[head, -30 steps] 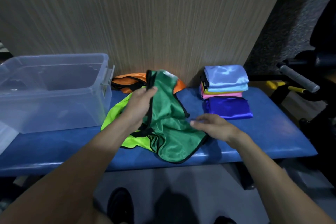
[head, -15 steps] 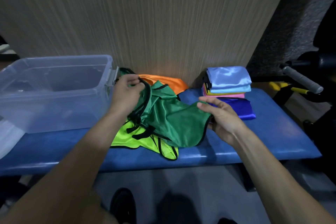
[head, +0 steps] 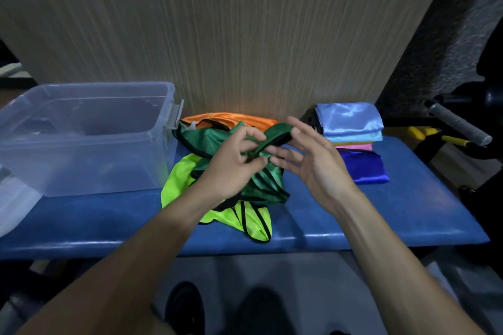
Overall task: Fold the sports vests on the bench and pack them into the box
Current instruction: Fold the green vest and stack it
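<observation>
While left hand (head: pixel 231 168) pinches (crumpled) green vest (head: pixel 261 185), glossy folds

Box (head: pixel 89 139) left on bench (head: pixel 408 212) — vests (head: pixel 217 141) centre, folded stack (head: pixel 351 128) right

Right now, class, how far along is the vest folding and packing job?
Done: a folded stack sits at the bench's right end. In hand: the left hand pinches the green vest; the right hand is open beside it. Left: the yellow vest and orange vest lie unfolded, and the clear box holds no vests.
</observation>
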Motion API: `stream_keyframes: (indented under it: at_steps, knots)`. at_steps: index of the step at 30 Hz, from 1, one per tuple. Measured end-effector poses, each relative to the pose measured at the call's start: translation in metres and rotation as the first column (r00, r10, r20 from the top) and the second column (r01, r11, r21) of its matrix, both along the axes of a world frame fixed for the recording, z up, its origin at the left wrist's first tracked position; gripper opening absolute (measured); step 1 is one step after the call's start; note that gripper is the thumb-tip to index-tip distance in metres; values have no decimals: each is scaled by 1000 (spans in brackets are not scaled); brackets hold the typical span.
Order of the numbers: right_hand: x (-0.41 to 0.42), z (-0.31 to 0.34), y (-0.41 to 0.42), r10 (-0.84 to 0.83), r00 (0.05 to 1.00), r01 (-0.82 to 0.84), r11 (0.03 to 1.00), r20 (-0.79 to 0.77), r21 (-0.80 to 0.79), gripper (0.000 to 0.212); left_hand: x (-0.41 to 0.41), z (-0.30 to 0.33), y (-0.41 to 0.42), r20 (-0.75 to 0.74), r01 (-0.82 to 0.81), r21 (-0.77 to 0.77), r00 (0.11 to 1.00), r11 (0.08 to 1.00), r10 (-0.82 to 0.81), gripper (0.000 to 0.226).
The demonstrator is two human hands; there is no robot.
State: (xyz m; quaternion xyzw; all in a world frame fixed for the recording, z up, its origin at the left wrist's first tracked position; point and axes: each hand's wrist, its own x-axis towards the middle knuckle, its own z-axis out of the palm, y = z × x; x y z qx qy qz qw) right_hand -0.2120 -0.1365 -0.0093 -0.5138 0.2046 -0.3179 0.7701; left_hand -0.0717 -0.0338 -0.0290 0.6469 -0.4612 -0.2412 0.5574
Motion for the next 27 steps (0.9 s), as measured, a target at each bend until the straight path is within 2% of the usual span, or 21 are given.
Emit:
stream_keyframes:
  at_steps: [3,5,8,10,12,15,21,27]
  knots:
    - [0,-3,0,-28,997,19,990,-67,-140,49,9,0,-3,-193,-81,2,978,997,80,16]
    - [-1,-8,1,-111,986,70,951,-122,-301,47,12,1,-5,-306,-108,20,946,994,109,14]
    - [-6,-17,6,-179,954,8,819,-242,-574,32,12,1,-7,-422,-117,35,898,993,121,18]
    - [-6,-21,14,-176,931,-97,727,-320,-680,37,11,3,-8,-442,-129,24,888,991,126,20]
    - [-3,-24,20,-243,916,-102,632,-321,-768,42,10,4,-9,-430,-139,11,893,990,131,19]
    - [-1,-27,17,-285,918,-36,635,-277,-772,37,7,7,-9,-438,-118,-4,893,993,104,14]
    - [-7,-26,7,-162,961,-11,788,-224,-616,13,11,13,-4,-459,2,-16,889,1000,-9,22]
    - [-13,-24,5,-214,948,26,790,-236,-613,7,6,13,-1,-367,-75,-24,928,997,61,11]
